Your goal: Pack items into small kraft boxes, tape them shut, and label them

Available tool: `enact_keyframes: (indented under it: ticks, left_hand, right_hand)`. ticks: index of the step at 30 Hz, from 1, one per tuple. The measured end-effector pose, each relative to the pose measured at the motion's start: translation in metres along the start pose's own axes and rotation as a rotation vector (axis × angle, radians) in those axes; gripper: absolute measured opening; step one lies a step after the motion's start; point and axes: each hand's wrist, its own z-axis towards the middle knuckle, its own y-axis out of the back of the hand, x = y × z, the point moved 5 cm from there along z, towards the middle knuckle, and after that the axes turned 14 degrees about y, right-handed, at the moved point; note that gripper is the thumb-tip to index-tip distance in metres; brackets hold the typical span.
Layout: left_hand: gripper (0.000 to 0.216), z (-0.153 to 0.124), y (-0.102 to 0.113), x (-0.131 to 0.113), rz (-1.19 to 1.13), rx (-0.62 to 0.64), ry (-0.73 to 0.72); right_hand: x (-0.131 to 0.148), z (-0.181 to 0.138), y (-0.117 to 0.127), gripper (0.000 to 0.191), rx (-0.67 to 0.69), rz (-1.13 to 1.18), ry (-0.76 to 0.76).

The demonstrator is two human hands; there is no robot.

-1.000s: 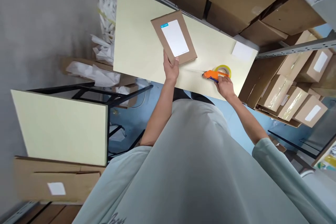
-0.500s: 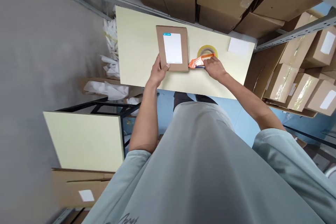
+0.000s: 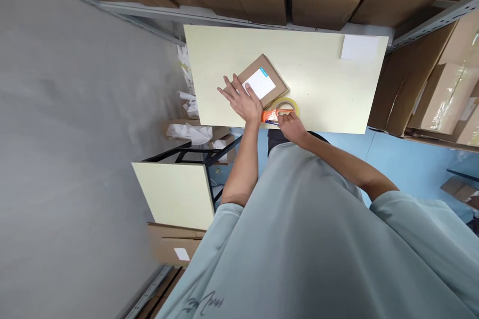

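Note:
A brown cardboard box (image 3: 279, 84) with a white label (image 3: 262, 83) lies turned at an angle on the pale table. My left hand (image 3: 245, 103) rests on its near-left part, fingers spread flat over the cardboard and the label's edge. To the right of that hand, my right hand (image 3: 291, 126) is closed round an orange tape dispenser (image 3: 270, 116) carrying a roll of yellowish tape (image 3: 292, 102). The dispenser's front end is close to the box's near side and my left wrist; whether it touches the box I cannot tell.
White paper (image 3: 359, 47) lies at the far right of the pale table (image 3: 329, 79). Shelved cartons (image 3: 322, 10) line the table's back, and more boxes (image 3: 430, 104) stand on the right. A smaller table (image 3: 175, 192) and crumpled white packing material (image 3: 190, 133) are at left.
The box has turned from nearly square to a slant. My left hand has gone from gripping its edge to lying spread on top. The dispenser has come nearer my body.

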Motion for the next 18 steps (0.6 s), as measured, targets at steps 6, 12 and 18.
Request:
enact_keyframes:
  ticks: [6,12,18]
  left_hand:
    - [0.109,-0.01,0.0,-0.026,0.173,0.109,-0.01]
    - [0.103,0.002,-0.003,0.0,0.089,-0.062,-0.054]
    - [0.091,0.018,0.003,0.024,0.21,-0.148,-0.095]
  right_hand:
    - [-0.037,-0.068,-0.014,0.03,-0.012,0.058,-0.036]
    - [-0.135,-0.144,0.014,0.044,-0.083,-0.024,-0.172]
    - [-0.183,-0.067,0.064,0.04,-0.12,-0.191,-0.102]
